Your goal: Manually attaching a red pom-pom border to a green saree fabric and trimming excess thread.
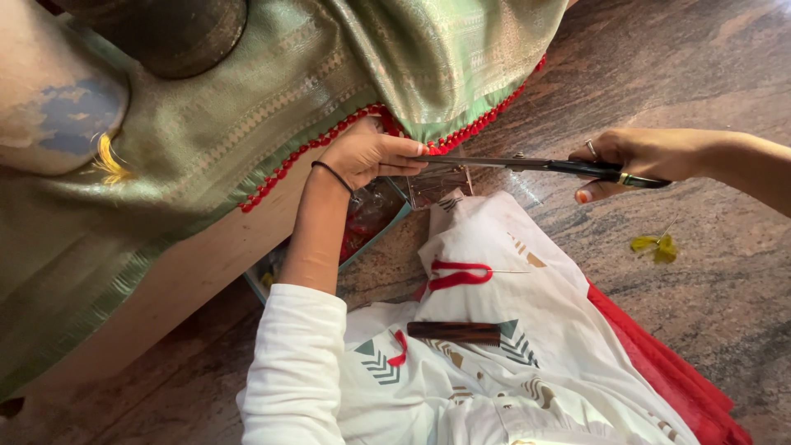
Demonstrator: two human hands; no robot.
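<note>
Head view, left hand (367, 155) pinching green fabric (247, 115) edge, right hand (630, 161) outstretched gripping scissors (535, 165)

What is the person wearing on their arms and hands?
The left arm has a long white sleeve pushed up the forearm and a thin black band around the wrist. The right hand wears a small ring, and its thumbnail looks painted orange.

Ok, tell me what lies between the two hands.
In the head view, the long dark blades of the scissors span the gap from the right hand to the left hand, which pinches the red-beaded edge of the green fabric.
</note>
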